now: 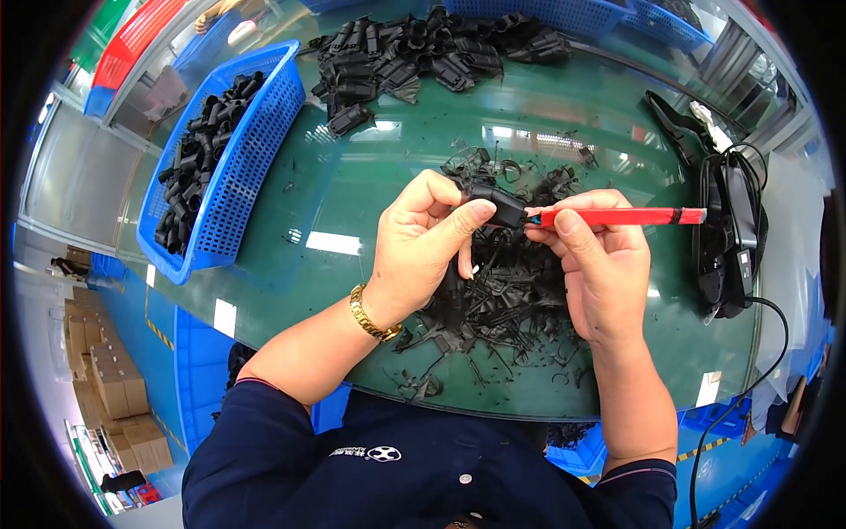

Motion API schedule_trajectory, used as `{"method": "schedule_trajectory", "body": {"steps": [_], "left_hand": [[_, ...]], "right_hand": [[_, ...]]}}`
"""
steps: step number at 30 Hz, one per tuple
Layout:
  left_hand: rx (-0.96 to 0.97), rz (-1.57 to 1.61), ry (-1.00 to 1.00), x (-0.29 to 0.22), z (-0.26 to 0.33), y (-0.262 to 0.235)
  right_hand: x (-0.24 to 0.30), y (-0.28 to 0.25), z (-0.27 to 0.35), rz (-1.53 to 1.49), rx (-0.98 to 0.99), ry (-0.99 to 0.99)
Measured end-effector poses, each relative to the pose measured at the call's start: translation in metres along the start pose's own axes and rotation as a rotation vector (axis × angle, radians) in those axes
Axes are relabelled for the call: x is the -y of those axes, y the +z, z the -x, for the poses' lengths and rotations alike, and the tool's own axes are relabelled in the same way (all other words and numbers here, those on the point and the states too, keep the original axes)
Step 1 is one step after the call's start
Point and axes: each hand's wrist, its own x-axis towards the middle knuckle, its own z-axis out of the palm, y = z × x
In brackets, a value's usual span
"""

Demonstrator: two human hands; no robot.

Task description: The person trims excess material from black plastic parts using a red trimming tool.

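My left hand (pixel 421 236) is closed around a black moulded plastic part (pixel 499 208), gripping it between thumb and fingers over the middle of the table. A slim red-handled knife (pixel 630 217) lies across the fingers of my right hand (pixel 606 269), pinned under the thumb. Its working end meets the right end of the part, and the blade itself is too small to make out. Below both hands, a heap of thin black plastic trimmings (pixel 502 304) spreads over the green tabletop (pixel 308 291).
A blue perforated basket (pixel 251 176) full of black tubular parts stands at the left. Many more black parts (pixel 432 53) are piled at the back. On the right sits a black device (pixel 733 234) with a cable trailing over the edge. Cardboard boxes (pixel 115 370) stand on the floor at left.
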Motion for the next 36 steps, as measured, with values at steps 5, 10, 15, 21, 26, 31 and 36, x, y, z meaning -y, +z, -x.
{"method": "schedule_trajectory", "body": {"steps": [5,10,15,21,26,31,36], "left_hand": [[0.046,-0.030,-0.048,-0.002,0.001,0.006],[0.078,0.061,-0.259,-0.009,-0.003,-0.001],[0.076,0.120,-0.431,-0.010,-0.007,0.001],[0.121,0.286,-0.576,-0.008,-0.009,-0.008],[0.156,0.338,-0.643,-0.008,-0.010,-0.010],[0.190,0.305,-0.661,-0.008,-0.009,-0.009],[0.169,0.075,-0.522,-0.016,-0.007,0.000]], "right_hand": [[-0.003,-0.008,-0.003,0.723,0.131,-0.578],[-0.004,-0.021,-0.016,1.065,0.215,-0.923],[0.002,-0.021,-0.013,0.655,0.007,-0.346],[0.010,-0.014,-0.009,0.330,0.099,-0.224],[0.008,-0.013,-0.013,0.500,0.248,-0.489],[0.007,-0.010,-0.012,0.787,0.348,-0.708],[0.011,-0.013,-0.003,0.623,0.168,-0.418]]}}
